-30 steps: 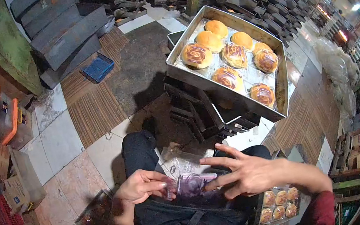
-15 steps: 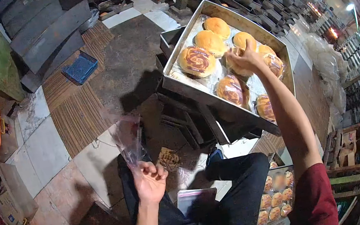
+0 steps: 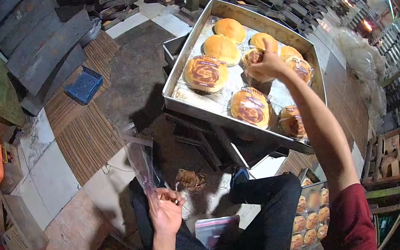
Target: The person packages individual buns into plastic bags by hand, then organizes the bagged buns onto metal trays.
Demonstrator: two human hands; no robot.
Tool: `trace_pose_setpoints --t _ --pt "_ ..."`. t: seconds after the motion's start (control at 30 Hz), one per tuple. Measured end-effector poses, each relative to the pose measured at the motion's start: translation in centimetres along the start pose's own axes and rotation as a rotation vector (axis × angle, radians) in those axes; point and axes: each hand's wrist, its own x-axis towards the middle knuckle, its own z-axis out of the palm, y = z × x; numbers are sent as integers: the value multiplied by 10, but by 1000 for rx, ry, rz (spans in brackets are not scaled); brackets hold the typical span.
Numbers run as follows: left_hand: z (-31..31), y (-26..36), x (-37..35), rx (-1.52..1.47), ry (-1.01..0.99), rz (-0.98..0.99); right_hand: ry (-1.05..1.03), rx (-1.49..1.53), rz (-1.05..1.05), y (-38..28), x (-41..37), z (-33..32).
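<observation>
My right hand (image 3: 267, 65) grips a bun (image 3: 253, 58) with brown print on its clear wrapper, inside a large metal tray (image 3: 197, 110). Around it in the tray sit plain golden buns (image 3: 222, 50) and several wrapped ones, such as the wrapped bun (image 3: 250, 108) nearest me. Low on the left, my left hand (image 3: 166, 209) has its fingers curled around the lower end of a clear plastic bag (image 3: 140, 161), which stands up from the palm. A stack of flat plastic bags (image 3: 216, 228) rests at my lap.
Dark metal pans (image 3: 209, 147) are stacked beneath the tray. Another tray of wrapped buns (image 3: 308, 220) lies by my right leg. A blue basket (image 3: 83, 85) sits on the floor at left, near stacked dark pans (image 3: 32, 42). A brown printed wrapper (image 3: 189, 179) lies between my legs.
The bun under my right hand has turned, and its brown print now shows. My left hand still holds the plastic bag. The whole view has shifted slightly.
</observation>
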Motion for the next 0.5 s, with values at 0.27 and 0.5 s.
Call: trace_pose_setpoints --t 0.27,0.5 --pt "4 3 -1 -27 4 51 -546 233 -378 20 29 -76" --pt "8 1 -1 8 37 1 77 108 -176 -58 91 23"
